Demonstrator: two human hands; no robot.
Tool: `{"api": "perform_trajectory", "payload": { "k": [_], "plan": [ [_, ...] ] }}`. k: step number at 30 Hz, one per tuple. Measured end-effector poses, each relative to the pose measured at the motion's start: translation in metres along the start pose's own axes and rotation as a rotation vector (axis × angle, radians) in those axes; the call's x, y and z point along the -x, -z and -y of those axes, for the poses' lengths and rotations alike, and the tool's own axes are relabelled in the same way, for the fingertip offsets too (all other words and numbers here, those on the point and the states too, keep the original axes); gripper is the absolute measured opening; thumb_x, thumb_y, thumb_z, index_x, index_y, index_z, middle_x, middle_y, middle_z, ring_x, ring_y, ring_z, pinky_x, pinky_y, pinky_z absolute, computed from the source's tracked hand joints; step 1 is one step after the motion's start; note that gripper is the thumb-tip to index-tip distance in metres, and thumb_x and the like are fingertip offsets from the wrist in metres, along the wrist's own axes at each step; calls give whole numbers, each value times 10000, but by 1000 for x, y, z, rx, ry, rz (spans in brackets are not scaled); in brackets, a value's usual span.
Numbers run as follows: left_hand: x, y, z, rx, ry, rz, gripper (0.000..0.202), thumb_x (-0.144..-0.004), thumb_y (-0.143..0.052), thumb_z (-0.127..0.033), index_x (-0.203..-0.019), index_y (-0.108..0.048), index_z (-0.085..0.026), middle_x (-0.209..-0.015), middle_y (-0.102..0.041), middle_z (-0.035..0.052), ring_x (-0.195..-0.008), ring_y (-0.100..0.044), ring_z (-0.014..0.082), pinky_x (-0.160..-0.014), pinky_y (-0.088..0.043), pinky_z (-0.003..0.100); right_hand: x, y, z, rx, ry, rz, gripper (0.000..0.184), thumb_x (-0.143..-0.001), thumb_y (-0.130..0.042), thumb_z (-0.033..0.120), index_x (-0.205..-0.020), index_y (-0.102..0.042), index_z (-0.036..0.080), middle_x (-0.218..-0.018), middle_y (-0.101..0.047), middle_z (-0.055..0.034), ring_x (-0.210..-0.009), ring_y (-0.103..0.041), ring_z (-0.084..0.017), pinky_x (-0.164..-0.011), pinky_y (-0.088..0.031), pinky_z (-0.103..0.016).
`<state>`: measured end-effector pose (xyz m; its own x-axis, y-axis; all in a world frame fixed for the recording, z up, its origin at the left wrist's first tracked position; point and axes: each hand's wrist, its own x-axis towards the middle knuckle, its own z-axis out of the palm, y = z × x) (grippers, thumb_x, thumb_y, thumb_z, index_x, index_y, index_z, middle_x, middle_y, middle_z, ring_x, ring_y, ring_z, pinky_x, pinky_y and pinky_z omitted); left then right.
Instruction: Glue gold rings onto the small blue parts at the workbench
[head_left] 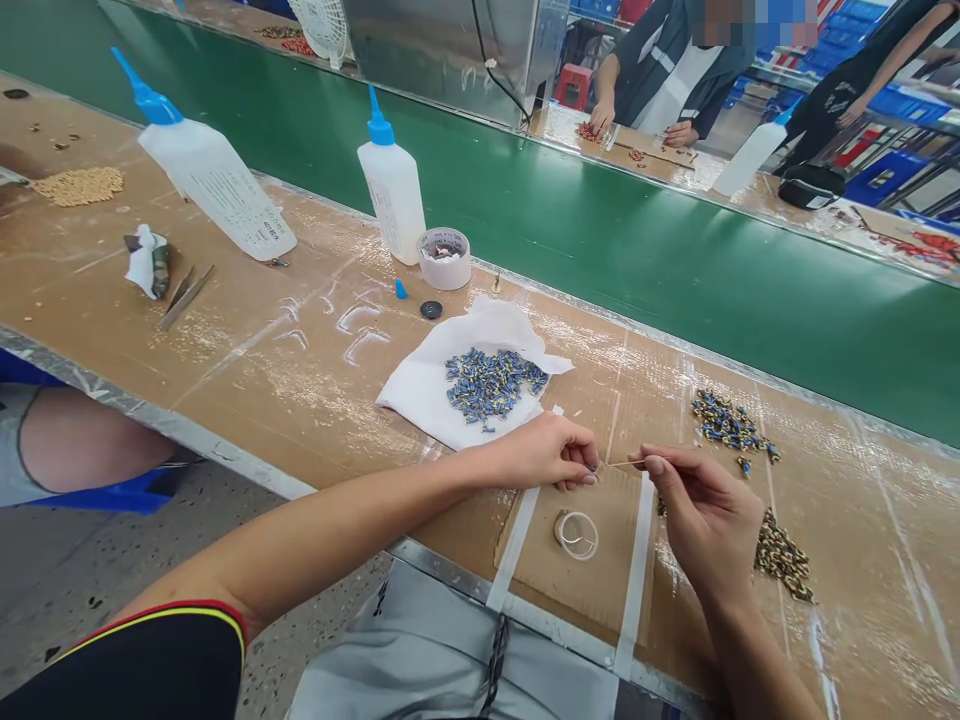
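Note:
My left hand (559, 452) is closed in a pinch on a tiny dark bluish part (594, 469), mostly covered by the fingertips. My right hand (705, 510) grips a thin wooden-looking stick (624, 463), its tip pointing at that part; whether they touch I cannot tell. Below the hands stands a small clear round cup (577, 535). Beyond my left hand, a white cloth (420, 385) bears a heap of small blue and yellow parts (491, 382). To the right lie a pile of blue and brass-coloured pieces (729, 420) and a pile of brass-coloured pieces (784, 560), partly behind my right hand.
Two white bottles with blue nozzles (217, 185) (392, 195) stand near a tape roll (444, 258). A blue cap (400, 289), a black disc (431, 310) and tweezers (186, 298) lie on the cardboard-covered table. Beyond the green belt (600, 250), a person's hands (602, 118) work.

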<state>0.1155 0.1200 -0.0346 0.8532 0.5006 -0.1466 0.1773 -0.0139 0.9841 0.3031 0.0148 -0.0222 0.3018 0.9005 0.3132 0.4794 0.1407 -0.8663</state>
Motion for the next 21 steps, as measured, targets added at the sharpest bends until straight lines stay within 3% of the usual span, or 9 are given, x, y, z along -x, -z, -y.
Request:
{"api": "perform_trajectory", "payload": {
  "k": [9,21],
  "plan": [
    [0,2,1,-75,-25,19,53,-819,-669,-134,-822,-619,-118,-632,-644,-11,-553,-628,89,-543,-491,174,1,-4,-2,139,60,65,100,-855,-689,299,-889,-735,217,-858,-761,-41,-767,-709,-203,-732,-545,-314],
    [0,4,4,-133,-74,43,78,-823,-689,-173,-840,-626,-131,-680,-663,-10,-583,-622,84,-573,-442,177,1,-5,1,145,115,109,58,-864,-680,255,-890,-726,232,-863,-758,-28,-772,-708,-197,-723,-541,-303]
  ]
}}
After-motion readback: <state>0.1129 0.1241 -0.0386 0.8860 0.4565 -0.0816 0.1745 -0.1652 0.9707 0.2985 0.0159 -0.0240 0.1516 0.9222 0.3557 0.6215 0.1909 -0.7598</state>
